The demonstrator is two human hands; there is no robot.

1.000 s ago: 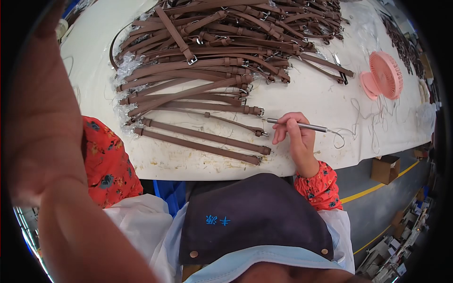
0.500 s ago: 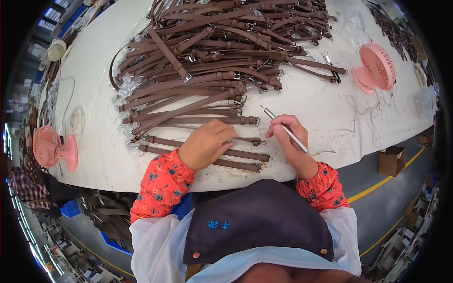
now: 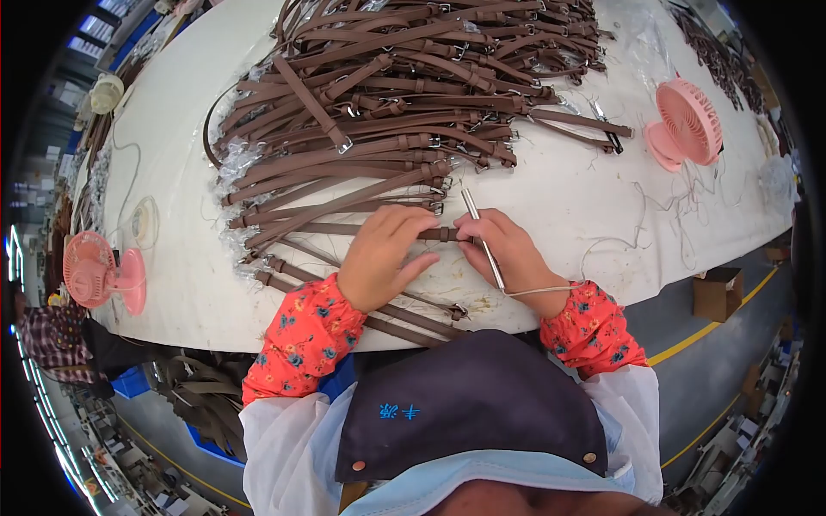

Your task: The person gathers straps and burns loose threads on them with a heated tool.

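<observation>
The one view is head-worn, looking forward and steeply down from close range; its wide, round field sets the apron [image 3: 469, 408] at six o'clock, left hand [image 3: 387, 258] and right hand [image 3: 514, 256] near the centre, and the table [image 3: 551, 185] reaching up toward twelve.

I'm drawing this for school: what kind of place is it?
Probably a factory workshop: many matching brown straps lie heaped on the white table, and yellow lines mark the grey floor.

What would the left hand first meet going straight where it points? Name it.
Probably the keeper loop on the brown strap, just short of the right hand; depth is unclear, so the left hand might pass above.
</observation>
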